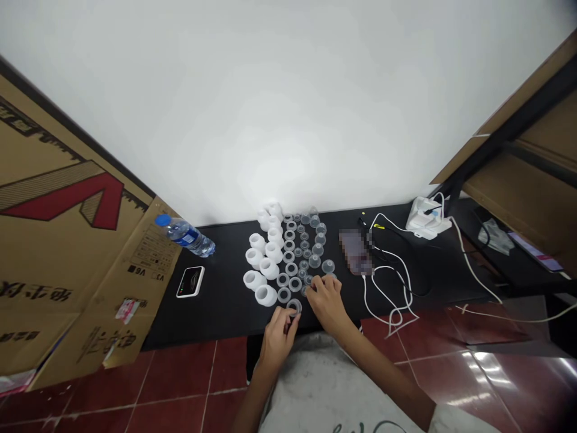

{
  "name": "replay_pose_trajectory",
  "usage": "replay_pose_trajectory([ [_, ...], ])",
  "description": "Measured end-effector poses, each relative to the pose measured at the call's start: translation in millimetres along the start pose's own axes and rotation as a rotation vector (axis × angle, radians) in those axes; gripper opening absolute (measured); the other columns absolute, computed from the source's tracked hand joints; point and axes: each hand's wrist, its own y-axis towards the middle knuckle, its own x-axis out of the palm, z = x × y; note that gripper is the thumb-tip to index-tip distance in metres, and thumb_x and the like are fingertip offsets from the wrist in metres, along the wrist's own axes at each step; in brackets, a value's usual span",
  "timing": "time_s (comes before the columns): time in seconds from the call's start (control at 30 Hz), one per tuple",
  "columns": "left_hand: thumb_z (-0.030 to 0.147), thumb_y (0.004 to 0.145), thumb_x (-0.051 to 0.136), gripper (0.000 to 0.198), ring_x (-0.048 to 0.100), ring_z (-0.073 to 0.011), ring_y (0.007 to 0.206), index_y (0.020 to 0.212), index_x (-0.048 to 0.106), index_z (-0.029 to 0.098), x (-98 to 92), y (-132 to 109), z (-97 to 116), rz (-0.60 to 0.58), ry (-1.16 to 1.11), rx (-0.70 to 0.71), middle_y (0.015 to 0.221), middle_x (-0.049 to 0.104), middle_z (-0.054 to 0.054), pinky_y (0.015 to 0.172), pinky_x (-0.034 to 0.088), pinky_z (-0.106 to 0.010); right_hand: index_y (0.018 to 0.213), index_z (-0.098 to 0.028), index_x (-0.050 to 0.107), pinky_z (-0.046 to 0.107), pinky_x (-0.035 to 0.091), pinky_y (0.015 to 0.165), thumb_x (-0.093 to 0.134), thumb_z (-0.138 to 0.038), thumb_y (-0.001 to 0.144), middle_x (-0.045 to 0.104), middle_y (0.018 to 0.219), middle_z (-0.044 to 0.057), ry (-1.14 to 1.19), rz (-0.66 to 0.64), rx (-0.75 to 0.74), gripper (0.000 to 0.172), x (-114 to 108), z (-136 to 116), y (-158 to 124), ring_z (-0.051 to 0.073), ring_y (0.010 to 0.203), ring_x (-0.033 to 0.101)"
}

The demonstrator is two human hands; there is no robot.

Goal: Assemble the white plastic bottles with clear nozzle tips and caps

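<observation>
A: While the left hand pinches a translucent ring between thumb and fingers, close to the near edge of the counter, what is the right hand doing?

B: Its fingers bunch over the small clear caps; I can't tell whether they grip one.

A: And beyond the hands?

B: Smooth flat rings run in a column away from the person, with domed see-through cups to their right and hollow, opaque white cups to their left.

A: The setting?

B: A flat black top, printed cardboard along the left, a plain white wall behind.

A: Which way does the pinched ring face?

B: Hole upward; its round outline favors no long axis.
</observation>
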Motion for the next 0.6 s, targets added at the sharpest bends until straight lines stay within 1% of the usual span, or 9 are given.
replay_pose_trajectory([
  [0.1, 0.036, 0.105, 0.061, 0.022, 0.061, -0.0153, 0.066, 0.097, 0.074, 0.021, -3.8, 1.2, 1.4, 0.020, -0.069, -0.027, 0.077, 0.059, -0.001, 0.068, 0.053, -0.025, 0.093, -0.023, 0.074, 0.048, 0.039, 0.091, 0.073, -0.008, 0.094, 0.069, 0.110, 0.011, 0.037, 0.031, 0.003, 0.015, -1.9, -1.0, -2.5, 0.031, 0.102, 0.053],
  [0.23, 0.038, 0.103, 0.064, 0.022, 0.061, -0.0160, 0.069, 0.096, 0.076, 0.021, -6.3, 5.7, 12.4, 0.073, -0.144, -0.046, 0.078, 0.060, -0.001, 0.068, 0.052, -0.026, 0.102, -0.023, 0.071, 0.049, 0.042, 0.095, 0.066, -0.011, 0.099, 0.071, 0.127, 0.011, 0.211, 0.106, 0.027, 0.014, -9.8, 0.4, -2.9, 0.033, 0.117, 0.056],
  [0.33, 0.041, 0.102, 0.066, 0.024, 0.062, -0.0154, 0.070, 0.094, 0.076, 0.020, -7.3, 10.9, 26.2, 0.095, -0.222, -0.067, 0.088, 0.062, -0.004, 0.071, 0.055, -0.028, 0.098, -0.022, 0.064, 0.051, 0.045, 0.099, 0.060, -0.008, 0.098, 0.073, 0.132, 0.011, 0.394, 0.160, 0.066, 0.015, -14.7, 4.9, 0.3, 0.032, 0.123, 0.060],
  [0.4, 0.044, 0.101, 0.067, 0.027, 0.065, -0.0160, 0.076, 0.093, 0.074, 0.020, -6.9, 16.0, 35.7, 0.095, -0.313, -0.113, 0.104, 0.065, -0.008, 0.075, 0.058, -0.030, 0.096, -0.024, 0.061, 0.053, 0.048, 0.101, 0.057, -0.010, 0.098, 0.075, 0.129, 0.011, 0.526, 0.199, 0.100, 0.014, -16.2, 8.8, 3.3, 0.032, 0.123, 0.063],
  [0.47, 0.049, 0.100, 0.068, 0.031, 0.069, -0.0184, 0.086, 0.093, 0.072, 0.019, -4.8, 23.0, 43.9, 0.093, -0.481, -0.204, 0.119, 0.066, -0.011, 0.078, 0.061, -0.032, 0.096, -0.025, 0.059, 0.053, 0.051, 0.100, 0.057, -0.016, 0.099, 0.077, 0.122, 0.011, 0.673, 0.224, 0.171, 0.010, -17.5, 12.3, 6.5, 0.031, 0.117, 0.068],
  [0.5, 0.052, 0.099, 0.069, 0.034, 0.071, -0.0203, 0.091, 0.094, 0.071, 0.019, -3.0, 27.1, 47.3, 0.090, -0.595, -0.264, 0.121, 0.067, -0.012, 0.080, 0.062, -0.033, 0.097, -0.026, 0.059, 0.052, 0.054, 0.099, 0.058, -0.021, 0.100, 0.078, 0.118, 0.011, 0.761, 0.226, 0.223, 0.006, -18.5, 13.5, 8.2, 0.030, 0.113, 0.071],
  [0.53, 0.056, 0.099, 0.069, 0.037, 0.073, -0.0220, 0.095, 0.095, 0.070, 0.019, -0.8, 31.4, 50.2, 0.085, -0.721, -0.329, 0.119, 0.069, -0.012, 0.081, 0.063, -0.034, 0.097, -0.026, 0.059, 0.050, 0.056, 0.097, 0.059, -0.026, 0.101, 0.078, 0.114, 0.010, 0.862, 0.225, 0.286, 0.004, -20.1, 14.3, 10.1, 0.029, 0.108, 0.073],
  [0.6, 0.060, 0.096, 0.071, 0.042, 0.075, -0.0251, 0.100, 0.096, 0.069, 0.018, 4.5, 39.8, 54.4, 0.072, -0.977, -0.456, 0.111, 0.073, -0.011, 0.087, 0.063, -0.038, 0.098, -0.026, 0.060, 0.045, 0.061, 0.089, 0.061, -0.038, 0.103, 0.078, 0.105, 0.009, 1.098, 0.217, 0.443, 0.013, -24.8, 15.1, 14.9, 0.027, 0.097, 0.076],
])
